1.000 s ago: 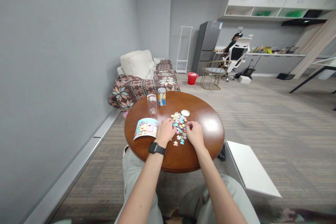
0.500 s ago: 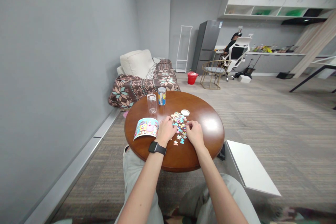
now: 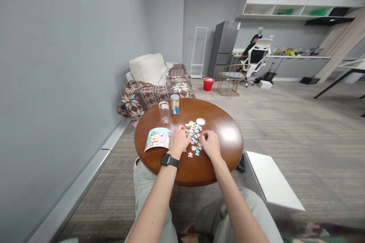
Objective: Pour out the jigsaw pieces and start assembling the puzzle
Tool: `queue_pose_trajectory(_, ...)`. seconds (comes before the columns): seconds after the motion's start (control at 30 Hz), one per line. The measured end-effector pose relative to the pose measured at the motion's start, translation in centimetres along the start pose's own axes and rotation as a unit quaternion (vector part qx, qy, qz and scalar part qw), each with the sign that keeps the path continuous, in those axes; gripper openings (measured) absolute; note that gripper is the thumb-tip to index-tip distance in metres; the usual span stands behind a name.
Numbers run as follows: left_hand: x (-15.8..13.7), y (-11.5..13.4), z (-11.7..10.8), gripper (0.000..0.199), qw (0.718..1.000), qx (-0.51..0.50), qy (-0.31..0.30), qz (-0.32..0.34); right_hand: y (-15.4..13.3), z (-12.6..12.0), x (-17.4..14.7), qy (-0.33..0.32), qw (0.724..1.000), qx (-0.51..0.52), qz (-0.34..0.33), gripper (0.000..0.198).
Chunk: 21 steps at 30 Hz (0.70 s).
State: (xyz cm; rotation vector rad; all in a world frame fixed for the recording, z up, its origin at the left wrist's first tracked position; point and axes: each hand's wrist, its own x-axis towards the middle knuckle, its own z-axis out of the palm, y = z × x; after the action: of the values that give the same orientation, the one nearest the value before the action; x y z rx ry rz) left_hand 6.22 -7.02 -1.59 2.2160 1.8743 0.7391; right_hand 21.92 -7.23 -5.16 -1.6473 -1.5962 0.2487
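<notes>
Loose jigsaw puzzle pieces (image 3: 194, 133) lie in a small multicoloured pile on the round brown table (image 3: 225, 159). My left hand (image 3: 179, 140), with a black watch on the wrist, rests at the pile's left edge, thumb and fingers apart. On the right edge, my right hand (image 3: 211, 144) has its fingers curled together at the pieces; whatever is between the fingertips is too small to make out. A curved cartoon picture sheet (image 3: 158, 138) stands left of my left hand. Behind it are a clear glass (image 3: 164, 112) and a printed tin (image 3: 175, 104). A round lid (image 3: 200, 122) lies beyond the pile.
A white box (image 3: 275, 178) stands on the floor right of the table. Past the table's far left side is a sofa (image 3: 154, 95) with a patterned cover. Farther back are a red bin (image 3: 208, 84), a wire chair (image 3: 232, 78) and a seated person (image 3: 249, 48).
Both hands stay at the pile with barely any shift of the fingers. The whole view has slid very slightly. Nothing else visibly differs.
</notes>
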Motion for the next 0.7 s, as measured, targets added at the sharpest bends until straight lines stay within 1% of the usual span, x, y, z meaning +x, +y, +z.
queue_pose_trajectory(0.07, 0.03, -0.02, -0.01, 0.026, 1.000, 0.005, 0.005, -0.001, -0.21, -0.07, -0.14, -0.012, 1.000, -0.016, -0.018, 0.021)
queue_pose_trajectory(0.2, 0.03, -0.06, 0.05, 0.026, 1.000, 0.015, 0.001, 0.005, -0.77, 0.12, -0.65, -0.058, 0.991, -0.041, -0.114, 0.028)
queue_pose_trajectory(0.27, 0.03, -0.03, 0.06, 0.025, 1.000, 0.024, -0.004, 0.006, -0.95, 0.27, -0.82, -0.076, 0.985, -0.057, -0.145, 0.033)
queue_pose_trajectory(0.33, 0.02, 0.01, 0.03, 0.025, 0.999, 0.031, -0.007, 0.005, -0.98, 0.33, -0.82, -0.079, 0.984, -0.070, -0.144, 0.034)
queue_pose_trajectory(0.47, 0.03, 0.07, -0.03, 0.024, 1.000, 0.020, -0.008, 0.009, -0.81, 0.26, -0.58, -0.056, 0.987, -0.094, -0.115, 0.033)
queue_pose_trajectory(0.57, 0.05, 0.03, 0.08, 0.023, 1.000, 0.004, -0.011, 0.013, -0.76, 0.39, -0.66, -0.054, 0.986, -0.095, -0.126, 0.032)
queue_pose_trajectory(0.63, 0.06, -0.04, 0.19, 0.024, 1.000, -0.001, -0.016, 0.018, -0.80, 0.58, -0.83, -0.068, 0.983, -0.092, -0.141, 0.033)
queue_pose_trajectory(0.7, 0.06, -0.09, 0.25, 0.025, 1.000, -0.001, -0.023, 0.019, -0.84, 0.72, -0.95, -0.081, 0.982, -0.096, -0.142, 0.035)
